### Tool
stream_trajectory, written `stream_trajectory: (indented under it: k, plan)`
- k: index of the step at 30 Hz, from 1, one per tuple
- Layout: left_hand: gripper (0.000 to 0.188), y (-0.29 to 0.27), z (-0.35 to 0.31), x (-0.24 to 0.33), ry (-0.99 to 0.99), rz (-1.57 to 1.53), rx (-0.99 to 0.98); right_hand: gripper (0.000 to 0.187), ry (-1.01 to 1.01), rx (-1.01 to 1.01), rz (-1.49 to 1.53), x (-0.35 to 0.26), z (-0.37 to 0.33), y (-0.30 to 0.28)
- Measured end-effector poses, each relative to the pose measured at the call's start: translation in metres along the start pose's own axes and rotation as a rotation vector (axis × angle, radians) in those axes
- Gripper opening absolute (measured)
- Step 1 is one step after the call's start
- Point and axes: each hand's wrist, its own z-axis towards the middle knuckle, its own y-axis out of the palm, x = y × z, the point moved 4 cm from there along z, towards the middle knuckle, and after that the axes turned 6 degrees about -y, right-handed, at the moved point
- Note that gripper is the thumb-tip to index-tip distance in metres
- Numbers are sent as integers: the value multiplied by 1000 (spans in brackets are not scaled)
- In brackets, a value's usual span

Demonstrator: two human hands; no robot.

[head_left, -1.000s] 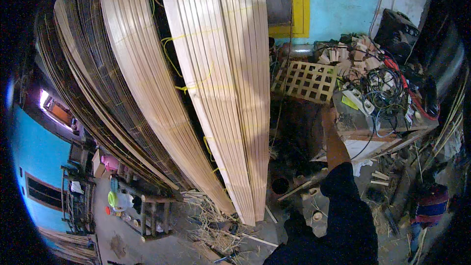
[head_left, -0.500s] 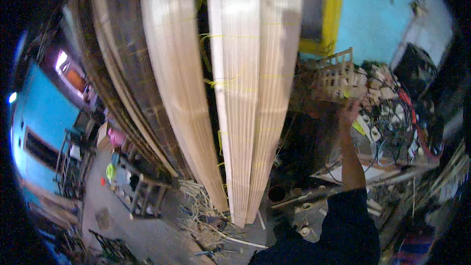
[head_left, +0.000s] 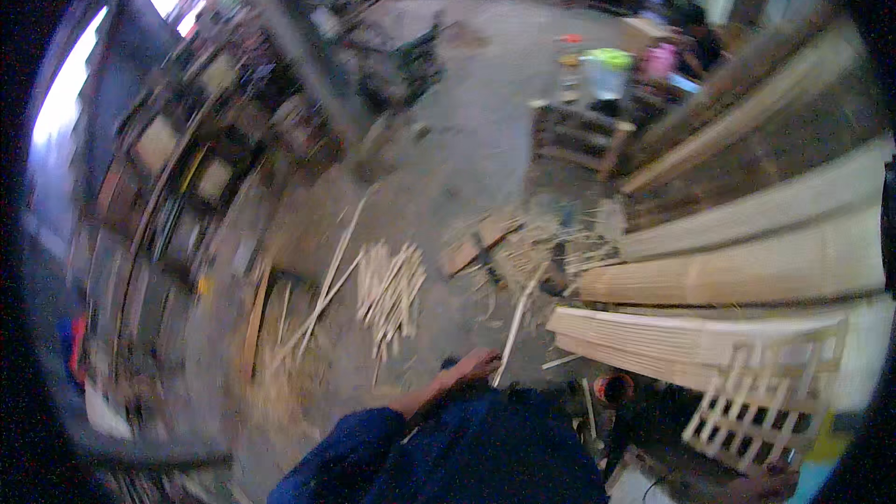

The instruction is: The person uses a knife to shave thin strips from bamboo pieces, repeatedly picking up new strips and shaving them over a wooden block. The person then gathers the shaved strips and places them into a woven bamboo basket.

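My left hand is low in the middle, in front of my dark blue clothing. Its fingers are blurred, and I cannot tell whether they are bent or straight. Close beside it is the end of a thin pale stick, but I cannot make out whether they touch. At the lower right, my right hand is closed at the lower edge of a small wooden lattice of crossed slats. The lattice is raised in front of long bundled pale wood strips, and its outline is smeared by motion.
A pile of short sticks lies on the floor ahead. Scraps and shavings lie near the strips' ends. Beyond stand a low wooden stool-like frame and a white bucket with a green top. Shelves of wood line the left.
My view has swung left and down. My right hand, earlier reaching out near the lattice, is now at the lower right with it. My left hand has come into view.
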Motion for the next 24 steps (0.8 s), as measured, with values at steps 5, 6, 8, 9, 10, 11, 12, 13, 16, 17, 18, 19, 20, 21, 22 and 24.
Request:
stream_trajectory:
  k: [5, 6, 8, 9, 10, 11, 12, 13, 16, 17, 18, 19, 20, 21, 22, 24]
  plan:
    - [36, -80, -67, -25, 72, -239, 122, 55, 327, -370, 319, -52, -179, 158]
    - [39, -103, -84, -23, -8, -371, 114, 56, 433, -444, 385, -66, -230, 191]
    - [44, -129, -99, -40, -96, -828, 224, 53, 740, -517, 403, -135, -361, 255]
    - [46, -141, -91, -53, -61, -1141, 304, 53, 767, -809, 517, -102, -405, 267]
    - [49, -155, -96, -74, -50, -1451, 411, 50, 898, -784, 484, -123, -465, 275]
    - [47, -172, -100, -78, 90, -1671, 509, 48, 1029, -843, 486, -103, -517, 269]
    - [46, -196, -106, -81, 238, -1886, 620, 46, 1167, -909, 482, -88, -563, 265]
    - [45, -212, -123, -97, 389, -2091, 789, 45, 1242, -993, 356, -132, -596, 254]
    - [34, -240, -155, -136, 407, -1943, 1260, 43, 1339, -1256, 364, -168, -641, 255]
    - [32, -247, -169, -157, 425, -1949, 1283, 43, 1372, -1350, 408, -165, -663, 250]
    - [30, -254, -183, -176, 443, -1954, 1300, 42, 1296, -1507, 246, -157, -678, 247]
    - [28, -261, -199, -195, 456, -1958, 1311, 40, 1208, -1652, 82, -152, -691, 244]
    - [27, -275, -215, -201, 401, -1894, 1355, 38, 1094, -1765, -74, -140, -700, 244]
    - [27, -289, -230, -206, 347, -1827, 1388, 34, 862, -1963, -79, -118, -709, 252]
    - [26, -294, -251, -212, 274, -1748, 1459, 32, 529, -2030, -41, -119, -710, 266]
    - [27, -303, -269, -240, 229, -1809, 1455, 31, -137, -2046, 57, -152, -707, 294]
